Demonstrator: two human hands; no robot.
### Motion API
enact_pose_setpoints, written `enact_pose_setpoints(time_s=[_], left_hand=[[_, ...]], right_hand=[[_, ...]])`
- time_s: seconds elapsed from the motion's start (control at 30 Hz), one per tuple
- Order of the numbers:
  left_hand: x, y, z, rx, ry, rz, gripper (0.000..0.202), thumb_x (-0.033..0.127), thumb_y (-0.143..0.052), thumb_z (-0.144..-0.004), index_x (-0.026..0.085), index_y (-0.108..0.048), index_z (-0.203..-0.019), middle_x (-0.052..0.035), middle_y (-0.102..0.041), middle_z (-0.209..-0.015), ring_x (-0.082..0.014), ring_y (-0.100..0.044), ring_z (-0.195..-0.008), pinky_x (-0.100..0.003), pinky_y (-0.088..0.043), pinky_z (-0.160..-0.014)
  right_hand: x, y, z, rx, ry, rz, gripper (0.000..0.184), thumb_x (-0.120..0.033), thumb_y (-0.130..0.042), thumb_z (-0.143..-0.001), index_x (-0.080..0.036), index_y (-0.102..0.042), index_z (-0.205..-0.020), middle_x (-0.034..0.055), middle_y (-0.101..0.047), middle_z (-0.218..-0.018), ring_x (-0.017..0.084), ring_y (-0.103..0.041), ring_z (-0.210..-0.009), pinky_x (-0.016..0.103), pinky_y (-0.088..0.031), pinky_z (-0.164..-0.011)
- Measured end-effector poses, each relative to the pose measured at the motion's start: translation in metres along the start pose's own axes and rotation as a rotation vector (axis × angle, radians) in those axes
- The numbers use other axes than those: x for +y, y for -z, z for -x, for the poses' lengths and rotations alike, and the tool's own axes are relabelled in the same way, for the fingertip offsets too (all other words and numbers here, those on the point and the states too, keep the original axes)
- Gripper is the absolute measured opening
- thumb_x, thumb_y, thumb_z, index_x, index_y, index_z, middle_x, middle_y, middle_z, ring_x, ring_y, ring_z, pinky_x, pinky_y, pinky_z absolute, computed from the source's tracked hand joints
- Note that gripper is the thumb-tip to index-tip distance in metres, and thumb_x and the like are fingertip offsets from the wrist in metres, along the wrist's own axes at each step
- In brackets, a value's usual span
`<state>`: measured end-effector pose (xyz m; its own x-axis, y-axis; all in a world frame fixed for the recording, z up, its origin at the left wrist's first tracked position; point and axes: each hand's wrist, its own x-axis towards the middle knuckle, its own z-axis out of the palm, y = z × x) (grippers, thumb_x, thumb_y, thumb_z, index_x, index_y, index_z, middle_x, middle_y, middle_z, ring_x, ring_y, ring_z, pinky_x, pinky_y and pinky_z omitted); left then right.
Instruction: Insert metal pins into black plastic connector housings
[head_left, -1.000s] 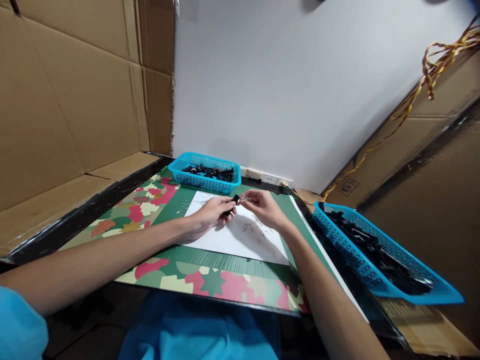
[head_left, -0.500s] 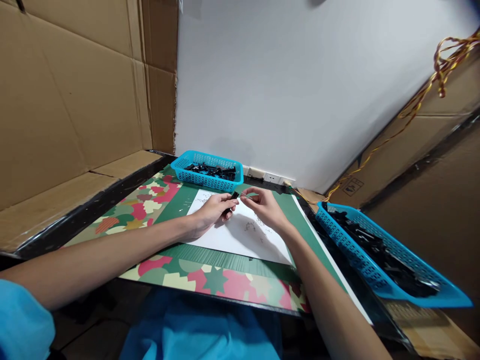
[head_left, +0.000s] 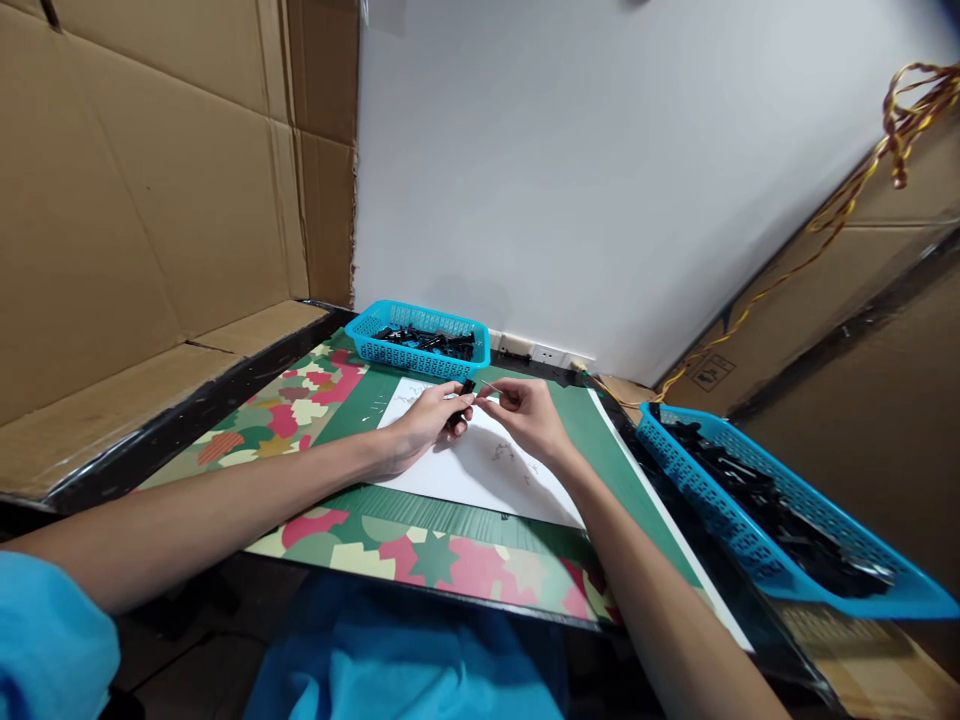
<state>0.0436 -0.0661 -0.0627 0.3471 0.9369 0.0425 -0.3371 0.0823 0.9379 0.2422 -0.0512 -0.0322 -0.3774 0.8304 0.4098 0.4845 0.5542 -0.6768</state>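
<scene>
My left hand (head_left: 431,422) is closed around a small black plastic part (head_left: 467,388), whose upper end sticks out past the thumb. Just to its right, my right hand (head_left: 525,410) pinches a thin metal pin (head_left: 491,387) that points toward the black part. Both hands are over a white sheet of paper (head_left: 465,475), where small dark bits (head_left: 504,452) lie scattered. Fingers hide most of the black part, and whether the pin touches it I cannot tell.
A blue basket (head_left: 420,358) of black parts stands at the back of the patterned green mat (head_left: 352,545). Another blue basket (head_left: 750,575) with black pieces is at the right. Power sockets (head_left: 547,354) and yellow-brown wires (head_left: 780,285) run along the wall.
The pin has tilted in my right fingers, which have curled more. The black part in my left hand stands slightly more upright. The whole view has shifted a little.
</scene>
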Motion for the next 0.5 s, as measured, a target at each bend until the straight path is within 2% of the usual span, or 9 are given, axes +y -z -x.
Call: enact_pose_setpoints(time_s=[0.17, 0.3, 0.5], left_hand=[[0.0008, 0.0033, -0.0001, -0.014, 0.043, 0.038, 0.017, 0.03, -0.071, -0.095, 0.016, -0.061, -0.094, -0.0019, -0.061, -0.077, -0.0098, -0.053, -0.06, -0.024, -0.037, -0.056], [0.0003, 0.0049, -0.0002, -0.026, 0.072, 0.059, 0.016, 0.03, -0.068, -0.096, 0.017, -0.058, -0.094, -0.0019, -0.062, -0.074, -0.0105, -0.053, -0.057, -0.024, -0.035, -0.054], [0.0003, 0.0033, 0.0001, -0.04, 0.063, 0.066, 0.021, 0.038, -0.061, -0.099, 0.02, -0.055, -0.093, -0.0021, -0.061, -0.071, -0.0115, -0.049, -0.054, -0.025, -0.032, -0.052]], right_hand=[[-0.0044, -0.0017, 0.0031, 0.037, 0.06, 0.086, 0.033, -0.051, -0.069, -0.096, -0.019, -0.076, -0.097, -0.0044, -0.034, -0.064, 0.014, -0.028, -0.061, 0.03, -0.024, -0.059], [-0.0058, -0.0031, 0.0044, 0.007, 0.067, 0.163, 0.033, -0.052, -0.067, -0.098, -0.02, -0.076, -0.098, -0.0038, -0.04, -0.064, 0.014, -0.031, -0.061, 0.03, -0.027, -0.06], [-0.0046, -0.003, 0.0033, 0.017, 0.061, 0.045, 0.029, -0.047, -0.068, -0.098, -0.018, -0.071, -0.093, -0.0048, -0.035, -0.064, 0.013, -0.029, -0.061, 0.03, -0.023, -0.058]])
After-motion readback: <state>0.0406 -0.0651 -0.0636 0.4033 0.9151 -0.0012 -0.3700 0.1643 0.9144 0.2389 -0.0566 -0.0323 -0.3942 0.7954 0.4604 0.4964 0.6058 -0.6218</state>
